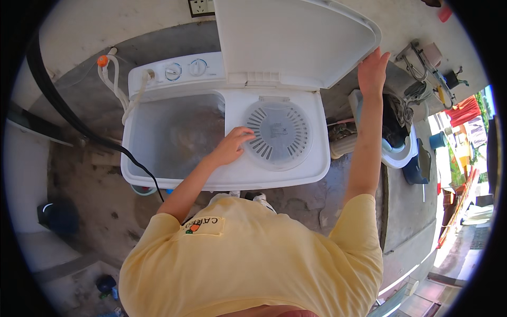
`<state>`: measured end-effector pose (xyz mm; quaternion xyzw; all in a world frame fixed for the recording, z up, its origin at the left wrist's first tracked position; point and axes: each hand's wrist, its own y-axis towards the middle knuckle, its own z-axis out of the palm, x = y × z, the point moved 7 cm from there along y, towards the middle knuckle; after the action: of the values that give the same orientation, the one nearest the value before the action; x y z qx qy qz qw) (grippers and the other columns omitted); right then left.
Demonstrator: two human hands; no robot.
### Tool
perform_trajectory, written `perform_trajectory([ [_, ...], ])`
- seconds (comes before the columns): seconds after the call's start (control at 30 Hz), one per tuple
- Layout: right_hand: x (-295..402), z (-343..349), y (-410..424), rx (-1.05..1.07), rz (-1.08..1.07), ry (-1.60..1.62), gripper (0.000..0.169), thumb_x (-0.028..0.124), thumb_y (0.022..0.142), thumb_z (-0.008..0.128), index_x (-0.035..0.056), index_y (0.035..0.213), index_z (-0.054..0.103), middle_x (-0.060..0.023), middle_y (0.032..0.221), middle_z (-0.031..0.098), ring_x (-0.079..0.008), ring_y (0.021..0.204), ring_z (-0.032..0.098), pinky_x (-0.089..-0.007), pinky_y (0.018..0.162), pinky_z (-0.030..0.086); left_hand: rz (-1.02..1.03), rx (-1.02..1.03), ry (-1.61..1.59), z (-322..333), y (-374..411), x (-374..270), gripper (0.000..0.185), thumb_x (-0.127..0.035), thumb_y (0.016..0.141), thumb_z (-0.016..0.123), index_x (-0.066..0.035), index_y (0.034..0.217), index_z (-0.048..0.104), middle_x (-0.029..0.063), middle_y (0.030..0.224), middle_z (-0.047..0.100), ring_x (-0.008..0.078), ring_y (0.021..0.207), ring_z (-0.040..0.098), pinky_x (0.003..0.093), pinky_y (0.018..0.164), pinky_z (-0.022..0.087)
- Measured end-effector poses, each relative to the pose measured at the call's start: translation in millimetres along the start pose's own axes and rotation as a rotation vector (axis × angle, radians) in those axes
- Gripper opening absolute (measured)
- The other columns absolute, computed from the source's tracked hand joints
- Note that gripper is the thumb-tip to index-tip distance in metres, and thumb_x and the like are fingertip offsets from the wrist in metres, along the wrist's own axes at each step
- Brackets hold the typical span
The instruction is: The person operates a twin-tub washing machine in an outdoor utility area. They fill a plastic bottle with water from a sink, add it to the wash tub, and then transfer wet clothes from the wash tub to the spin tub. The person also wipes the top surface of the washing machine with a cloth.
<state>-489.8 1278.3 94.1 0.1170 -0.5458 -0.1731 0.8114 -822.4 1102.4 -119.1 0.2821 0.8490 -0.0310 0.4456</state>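
Observation:
A white twin-tub washing machine (277, 178) stands before me. Its large white outer lid (293, 43) is raised on the right half, and my right hand (372, 73) touches the lid's right edge, fingers extended. My left hand (231, 146) is over the left rim of the round slotted clear plastic spin-tub cover (279, 134), fingers apart, holding nothing; whether it touches the cover is unclear. A cloudy translucent cover or haze lies over the wash tub (170, 130) on the left, so its contents are hard to make out. Two dials (173, 72) sit on the control panel behind it.
White hoses (115, 79) with an orange fitting rise at the machine's left. A black cable (99, 144) crosses the left side. Plastic basins (399, 156) holding dark cloth are to the right, below a wall rack (424, 63). A socket plate (201, 6) is on the back wall.

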Motion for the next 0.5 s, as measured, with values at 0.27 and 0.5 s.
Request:
perform_trajectory([
  [0.27, -32, -56, -152, -0.153, 0.237, 0.361, 0.049, 0.028, 0.095, 0.037, 0.0013, 0.137, 0.039, -0.0134, 0.143, 0.038, -0.0254, 0.134, 0.034, -0.0383, 0.111, 0.025, -0.325, -0.416, -1.505, -52, -47, 33, 0.060, -0.041, 0.097, 0.041, -0.001, 0.141, 0.028, 0.0161, 0.136, 0.043, 0.0261, 0.125, 0.043, 0.0401, 0.106, 0.035],
  [0.5, -103, -91, -283, -0.346, 0.546, 0.296, 0.050, 0.014, 0.094, 0.041, 0.0041, 0.142, 0.032, -0.0104, 0.145, 0.037, -0.0249, 0.131, 0.039, -0.0376, 0.107, 0.034, -0.474, -0.267, -1.281, -46, -74, 21, 0.058, -0.030, 0.094, 0.052, 0.003, 0.137, 0.033, 0.0173, 0.134, 0.046, 0.0260, 0.122, 0.048, 0.0408, 0.102, 0.040],
])
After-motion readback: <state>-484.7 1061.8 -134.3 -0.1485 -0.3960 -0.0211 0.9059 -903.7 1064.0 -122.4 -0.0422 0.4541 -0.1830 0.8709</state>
